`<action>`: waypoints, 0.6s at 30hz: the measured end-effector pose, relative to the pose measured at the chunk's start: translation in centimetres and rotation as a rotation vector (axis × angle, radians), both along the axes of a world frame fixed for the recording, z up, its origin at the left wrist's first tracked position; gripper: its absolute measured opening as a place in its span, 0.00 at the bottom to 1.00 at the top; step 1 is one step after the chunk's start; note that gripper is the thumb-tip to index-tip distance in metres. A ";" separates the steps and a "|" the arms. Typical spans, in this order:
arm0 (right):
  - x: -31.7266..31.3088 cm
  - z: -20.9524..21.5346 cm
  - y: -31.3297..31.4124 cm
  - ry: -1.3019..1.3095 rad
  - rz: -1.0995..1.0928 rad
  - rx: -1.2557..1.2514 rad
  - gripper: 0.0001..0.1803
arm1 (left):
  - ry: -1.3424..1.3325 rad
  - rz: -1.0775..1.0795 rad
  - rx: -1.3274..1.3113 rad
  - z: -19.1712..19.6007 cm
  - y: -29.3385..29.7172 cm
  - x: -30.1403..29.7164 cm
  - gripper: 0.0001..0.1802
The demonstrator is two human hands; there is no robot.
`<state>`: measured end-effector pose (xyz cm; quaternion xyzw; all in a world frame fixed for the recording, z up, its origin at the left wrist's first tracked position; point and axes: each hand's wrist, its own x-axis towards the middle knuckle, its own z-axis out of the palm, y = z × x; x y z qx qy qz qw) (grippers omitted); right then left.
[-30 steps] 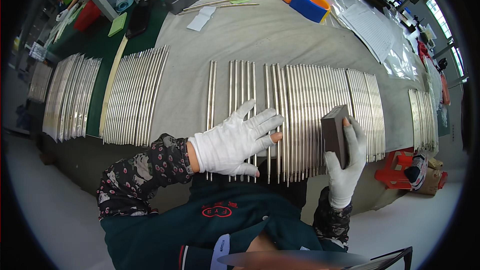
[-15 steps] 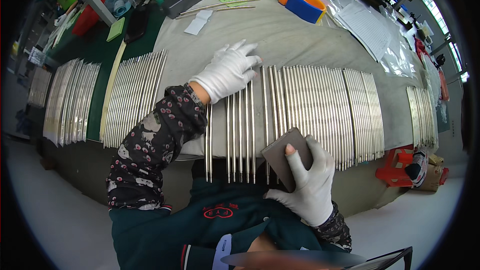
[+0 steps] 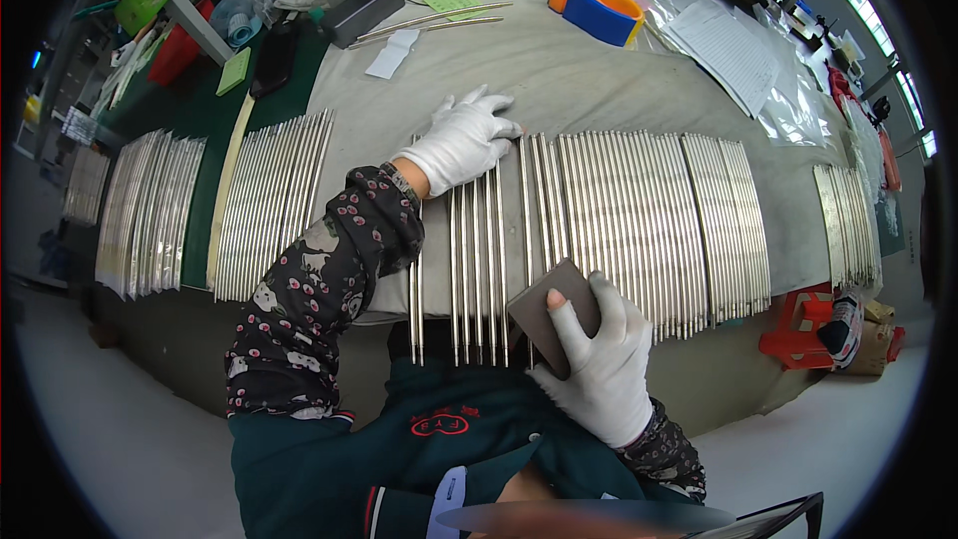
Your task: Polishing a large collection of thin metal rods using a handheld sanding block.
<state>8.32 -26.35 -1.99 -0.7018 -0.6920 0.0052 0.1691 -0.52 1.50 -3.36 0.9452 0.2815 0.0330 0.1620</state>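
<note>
Slim metal rods (image 3: 639, 230) lie side by side on the cloth-covered table, most of them packed in a row to the right. A few stand apart in small groups near the middle, such as the spaced rods (image 3: 479, 279). My left hand (image 3: 464, 143), in a white glove with one bare fingertip, rests over the far ends of these with fingers stretched out. My right hand (image 3: 604, 364), also gloved, grips a flat grey-brown block (image 3: 554, 314) tilted over the near ends of the rods. Its underside and any contact with the rods are hidden.
More rods (image 3: 274, 205) lie left of my arm, with plastic-wrapped bundles (image 3: 150, 215) beyond. At the back are a dark grey box (image 3: 365, 16), loose rods, a paper scrap (image 3: 393, 53) and an orange-and-blue tape-like ring (image 3: 604, 12). Papers (image 3: 723, 55) and a red stool (image 3: 798, 329) are right.
My right hand has shifted slightly left with the block, which now covers the near end of a lone rod. My left hand stays at the far ends. The view has shifted a little.
</note>
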 end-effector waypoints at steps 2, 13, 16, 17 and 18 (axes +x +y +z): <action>-0.1 -0.1 0.0 0.014 0.000 0.008 0.48 | -0.065 0.034 -0.089 -0.1 0.3 0.1 0.17; -0.3 -0.3 0.0 -0.004 -0.037 0.093 0.41 | -0.341 0.139 -0.401 1.0 0.6 -0.4 0.13; -0.3 -0.8 0.0 -0.012 -0.033 0.127 0.39 | -0.489 0.189 -0.675 1.5 0.4 -0.4 0.09; -0.2 -1.0 -0.1 -0.018 -0.032 0.139 0.38 | -0.489 0.190 -0.665 1.9 0.4 -0.5 0.09; -0.2 -1.2 -0.2 -0.026 -0.032 0.150 0.38 | -0.498 0.196 -0.712 2.2 0.5 -0.5 0.09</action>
